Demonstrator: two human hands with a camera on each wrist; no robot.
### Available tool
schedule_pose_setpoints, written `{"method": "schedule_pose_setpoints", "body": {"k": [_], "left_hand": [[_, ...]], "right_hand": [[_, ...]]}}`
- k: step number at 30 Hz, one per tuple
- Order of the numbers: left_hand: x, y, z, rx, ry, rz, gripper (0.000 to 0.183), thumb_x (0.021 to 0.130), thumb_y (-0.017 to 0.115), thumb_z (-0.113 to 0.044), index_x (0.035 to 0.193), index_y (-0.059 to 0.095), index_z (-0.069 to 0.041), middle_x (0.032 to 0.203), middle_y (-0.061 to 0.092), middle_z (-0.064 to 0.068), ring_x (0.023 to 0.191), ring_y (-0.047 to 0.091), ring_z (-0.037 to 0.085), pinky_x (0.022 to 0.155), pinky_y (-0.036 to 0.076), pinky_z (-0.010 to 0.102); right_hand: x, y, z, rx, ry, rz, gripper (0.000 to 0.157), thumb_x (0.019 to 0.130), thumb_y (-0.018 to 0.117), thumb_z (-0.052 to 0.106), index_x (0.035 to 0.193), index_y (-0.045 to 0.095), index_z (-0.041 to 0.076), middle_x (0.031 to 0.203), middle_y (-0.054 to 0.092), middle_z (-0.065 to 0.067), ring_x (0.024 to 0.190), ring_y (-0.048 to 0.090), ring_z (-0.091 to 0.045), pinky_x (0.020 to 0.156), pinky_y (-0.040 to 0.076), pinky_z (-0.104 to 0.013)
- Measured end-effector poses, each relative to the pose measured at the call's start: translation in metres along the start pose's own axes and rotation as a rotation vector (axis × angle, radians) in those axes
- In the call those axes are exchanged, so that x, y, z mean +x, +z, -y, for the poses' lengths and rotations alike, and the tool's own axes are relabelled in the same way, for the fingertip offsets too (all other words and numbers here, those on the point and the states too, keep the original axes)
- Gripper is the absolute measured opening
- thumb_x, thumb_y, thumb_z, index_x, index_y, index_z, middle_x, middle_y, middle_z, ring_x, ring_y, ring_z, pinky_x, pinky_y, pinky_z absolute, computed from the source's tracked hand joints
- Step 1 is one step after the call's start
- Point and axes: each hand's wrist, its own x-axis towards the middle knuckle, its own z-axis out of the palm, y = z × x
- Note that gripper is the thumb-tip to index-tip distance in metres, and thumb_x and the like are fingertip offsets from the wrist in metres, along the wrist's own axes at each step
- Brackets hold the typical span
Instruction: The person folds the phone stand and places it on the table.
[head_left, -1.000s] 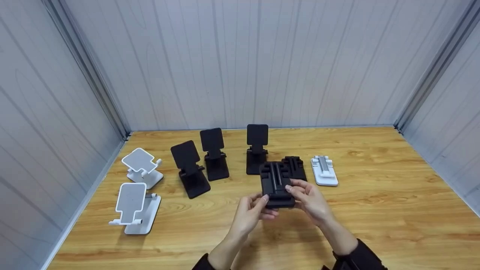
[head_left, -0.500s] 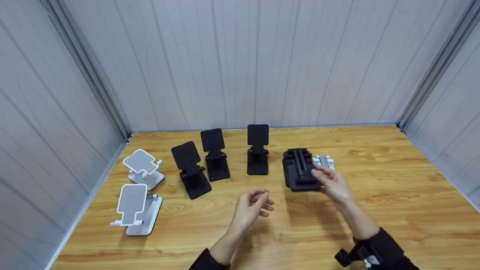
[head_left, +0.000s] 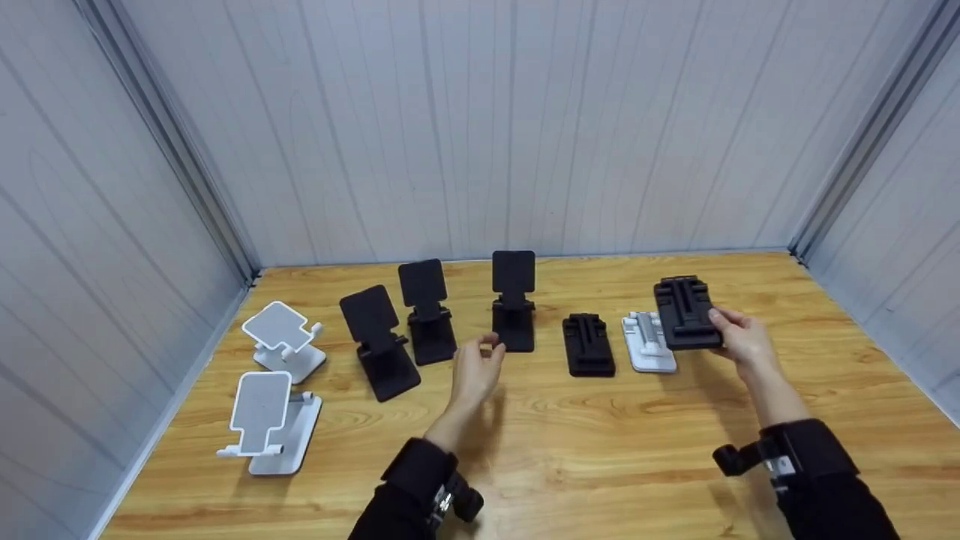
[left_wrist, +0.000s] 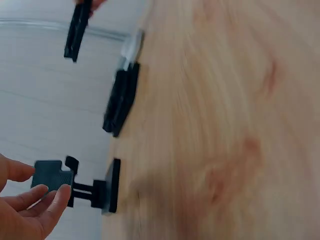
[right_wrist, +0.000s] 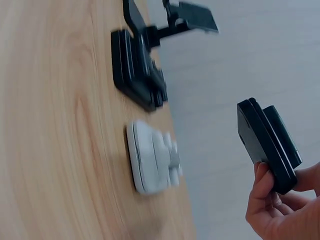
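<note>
In the head view my right hand pinches a folded black phone stand by its lower right edge, raised above the table. It partly covers a folded white phone stand behind it. The right wrist view shows the thumb on one face of the held stand and fingers on the other. My left hand is up over the table with nothing in it, fingers loosely bent. It is nearest to an upright black phone stand, which its fingers overlap in the left wrist view.
A folded black stand lies left of the white one. Two more unfolded black stands stand left of centre. At the left are two unfolded white stands. Pale panel walls enclose the wooden table.
Both hands held the folded black stand at first. The left hand let go, then rose toward the upright black stand. The right hand carried the folded one to the right, past the white stand.
</note>
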Motion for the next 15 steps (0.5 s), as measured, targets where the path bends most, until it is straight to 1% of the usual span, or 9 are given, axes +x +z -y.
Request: {"method": "schedule_pose_setpoints", "body": {"k": [2, 4, 6, 8, 9, 10, 12, 13, 15], "left_hand": [[0.008, 0.003, 0.005, 0.132, 0.084, -0.009, 0.026, 0.086, 0.056, -0.007, 0.109, 0.057, 0.004, 0.109, 0.057, 0.016, 0.094, 0.057, 0.025, 0.077, 0.049, 0.032], [0.014, 0.007, 0.010, 0.247, 0.165, 0.000, 0.030, 0.087, 0.053, -0.006, 0.115, 0.053, 0.005, 0.118, 0.050, 0.018, 0.102, 0.053, 0.028, 0.083, 0.047, 0.034], [0.020, 0.010, 0.014, 0.360, 0.219, 0.011, 0.034, 0.089, 0.051, -0.006, 0.121, 0.048, 0.004, 0.124, 0.045, 0.019, 0.110, 0.047, 0.030, 0.087, 0.045, 0.036], [0.026, 0.012, 0.017, 0.452, 0.246, 0.021, 0.039, 0.089, 0.050, -0.006, 0.126, 0.043, 0.003, 0.130, 0.039, 0.019, 0.115, 0.043, 0.030, 0.089, 0.044, 0.037], [0.028, 0.012, 0.018, 0.492, 0.254, 0.026, 0.041, 0.089, 0.051, -0.006, 0.128, 0.041, 0.003, 0.132, 0.037, 0.019, 0.117, 0.040, 0.031, 0.090, 0.044, 0.037], [0.031, 0.013, 0.019, 0.528, 0.261, 0.034, 0.043, 0.089, 0.051, -0.006, 0.129, 0.040, 0.003, 0.133, 0.036, 0.019, 0.119, 0.038, 0.032, 0.091, 0.043, 0.038], [0.036, 0.014, 0.020, 0.606, 0.268, 0.057, 0.047, 0.089, 0.052, -0.006, 0.132, 0.036, 0.003, 0.136, 0.033, 0.018, 0.122, 0.034, 0.032, 0.094, 0.039, 0.038], [0.038, 0.014, 0.020, 0.646, 0.272, 0.070, 0.048, 0.089, 0.052, -0.006, 0.133, 0.035, 0.003, 0.136, 0.032, 0.018, 0.123, 0.033, 0.033, 0.095, 0.038, 0.039], [0.042, 0.014, 0.020, 0.713, 0.276, 0.098, 0.049, 0.089, 0.052, -0.007, 0.133, 0.033, 0.002, 0.137, 0.032, 0.018, 0.123, 0.032, 0.034, 0.097, 0.036, 0.040]], "right_hand": [[0.006, -0.007, -0.002, -0.027, 0.021, -0.035, 0.053, 0.094, 0.041, 0.021, 0.135, 0.024, -0.007, 0.070, 0.050, 0.016, 0.064, 0.052, 0.002, 0.056, 0.049, -0.017], [0.011, -0.012, -0.004, -0.055, 0.041, -0.064, 0.051, 0.094, 0.041, 0.020, 0.135, 0.026, -0.006, 0.070, 0.050, 0.015, 0.062, 0.052, 0.002, 0.056, 0.049, -0.018], [0.016, -0.017, -0.007, -0.084, 0.064, -0.080, 0.050, 0.094, 0.040, 0.020, 0.135, 0.027, -0.004, 0.079, 0.054, 0.007, 0.062, 0.052, 0.002, 0.057, 0.050, -0.019], [0.021, -0.021, -0.011, -0.111, 0.093, -0.089, 0.049, 0.094, 0.040, 0.020, 0.135, 0.027, -0.002, 0.095, 0.055, -0.009, 0.062, 0.052, 0.003, 0.059, 0.051, -0.021], [0.024, -0.022, -0.013, -0.118, 0.110, -0.090, 0.049, 0.094, 0.040, 0.020, 0.136, 0.027, -0.001, 0.106, 0.053, -0.017, 0.062, 0.051, 0.003, 0.060, 0.051, -0.021], [0.026, -0.024, -0.015, -0.123, 0.127, -0.091, 0.049, 0.094, 0.039, 0.020, 0.136, 0.026, 0.000, 0.116, 0.047, -0.022, 0.062, 0.051, 0.003, 0.060, 0.051, -0.021], [0.030, -0.027, -0.018, -0.132, 0.162, -0.092, 0.049, 0.094, 0.039, 0.020, 0.137, 0.025, 0.001, 0.131, 0.033, -0.026, 0.062, 0.050, 0.002, 0.062, 0.051, -0.023], [0.032, -0.028, -0.020, -0.135, 0.180, -0.094, 0.049, 0.094, 0.039, 0.020, 0.137, 0.025, 0.001, 0.134, 0.029, -0.026, 0.062, 0.049, 0.002, 0.062, 0.051, -0.023], [0.035, -0.030, -0.024, -0.155, 0.208, -0.097, 0.049, 0.094, 0.038, 0.021, 0.137, 0.025, 0.002, 0.137, 0.026, -0.026, 0.062, 0.048, 0.001, 0.064, 0.051, -0.025]]}}
